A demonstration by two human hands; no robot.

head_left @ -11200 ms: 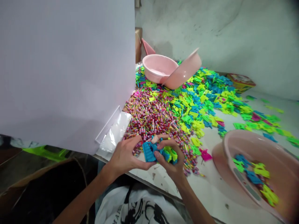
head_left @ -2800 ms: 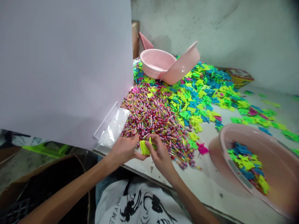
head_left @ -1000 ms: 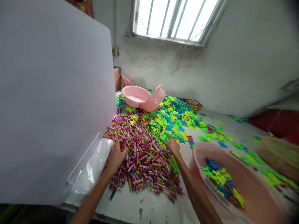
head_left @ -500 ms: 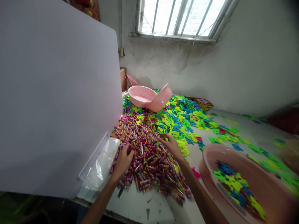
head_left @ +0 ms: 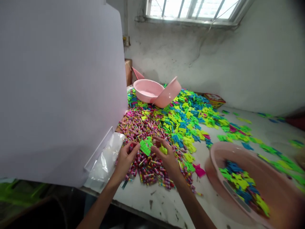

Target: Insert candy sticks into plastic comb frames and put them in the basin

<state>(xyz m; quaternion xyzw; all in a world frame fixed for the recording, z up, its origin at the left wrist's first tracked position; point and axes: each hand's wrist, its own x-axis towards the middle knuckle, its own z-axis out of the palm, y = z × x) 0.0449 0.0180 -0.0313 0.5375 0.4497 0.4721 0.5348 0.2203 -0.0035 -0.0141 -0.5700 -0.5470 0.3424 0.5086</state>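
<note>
My left hand (head_left: pixel 127 157) has its thumb and first finger almost together, pinching the left edge of a bright green piece (head_left: pixel 145 146). The green piece is up over the heap of little striped sticks (head_left: pixel 152 171), right between my two hands. My right hand (head_left: pixel 168 154) is curved and partly open, with its thumb near the green piece's other side. A yellow piece (head_left: pixel 163 149) shows in the gap between that thumb and my fingers, but I cannot tell if I have hold of it. The sticks lie on a white table (head_left: pixel 143 198). Behind them is a big pile of flat green, yellow and blue pieces (head_left: pixel 188 108), with a round pink bowl (head_left: pixel 144 95) and a tipped pink bowl (head_left: pixel 170 93) on it. On my right is a big pink tub (head_left: pixel 213 159) with some pieces inside, and a hot pink piece (head_left: pixel 199 170) lies just beside it. On my left, a shiny clear bag (head_left: pixel 105 162) lies beside a tall white board (head_left: pixel 59 89).
</note>
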